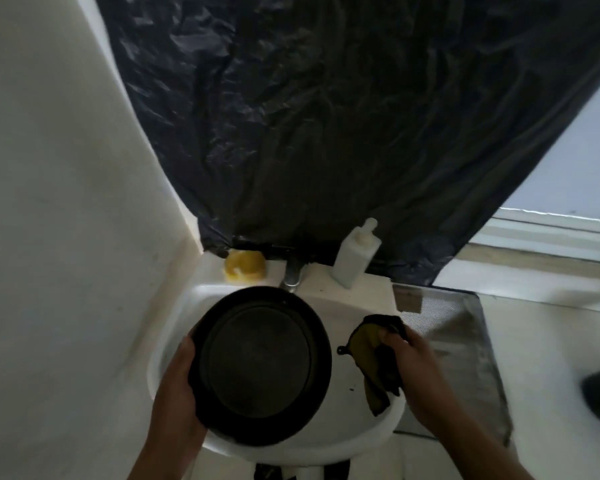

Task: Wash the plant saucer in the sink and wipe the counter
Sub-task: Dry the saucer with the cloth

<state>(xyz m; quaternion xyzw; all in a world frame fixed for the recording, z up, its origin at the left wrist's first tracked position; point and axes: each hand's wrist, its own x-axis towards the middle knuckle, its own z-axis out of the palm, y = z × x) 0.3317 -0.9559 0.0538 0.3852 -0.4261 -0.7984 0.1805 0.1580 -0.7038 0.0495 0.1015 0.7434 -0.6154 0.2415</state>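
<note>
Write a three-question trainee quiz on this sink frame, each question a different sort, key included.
1. True or false: the left hand grips the round black plastic plant saucer over the white ceramic sink.
2. Multiple choice: the right hand holds A) a scrubbing brush, B) an olive-and-black cloth, C) a drinking glass.
3. Short answer: what stands on the ledge just right of the short metal tap?
Key: 1 true; 2 B; 3 the white plastic pump bottle.
</note>
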